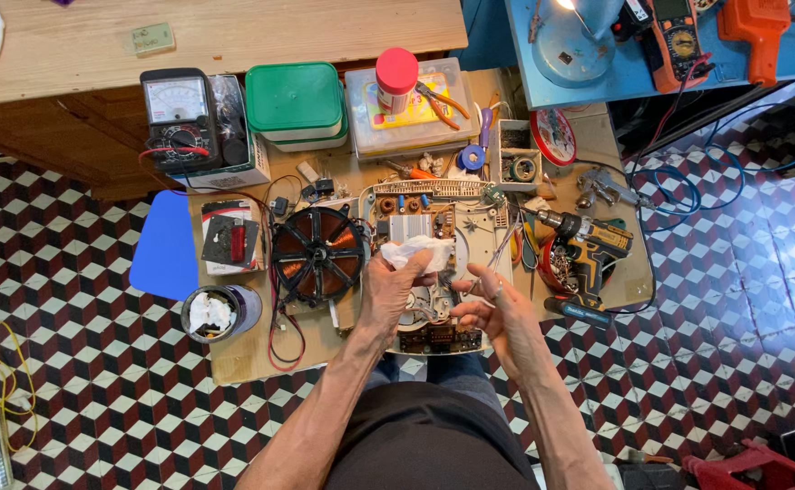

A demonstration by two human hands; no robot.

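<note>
Overhead, head view only: a person sits at a low wooden work board (243,358) set over a checkered tile floor (80,299), both forearms reaching forward.

Left hand (388,290): fingers closed around a crumpled white cloth (418,251), pinching it between thumb and fingertips. The cloth sits above the opened white appliance housing (470,227), near the centre of the board, just beside the heat sink area of the circuit board (406,213).

Right hand (497,313): fingers partly curled, thumb and forefinger drawn close together over the right side of the housing. Something thin appears to be pinched there; too small to tell what it is. The two hands are near each other but apart.

Left of the housing: a round copper induction coil (317,254), lifted out and lying flat, red and black wires trailing from it. Further left: a cup (219,313) holding white wadding, and a blue pad (166,245) overhanging the board edge.

Back row: an analogue multimeter (180,113), stacked green-lidded containers (295,104), a clear box with a red-capped bottle (396,80) standing on it.

Right of the housing: a cordless drill (588,245) lying on its side, beside a bowl of screws (559,265).
</note>
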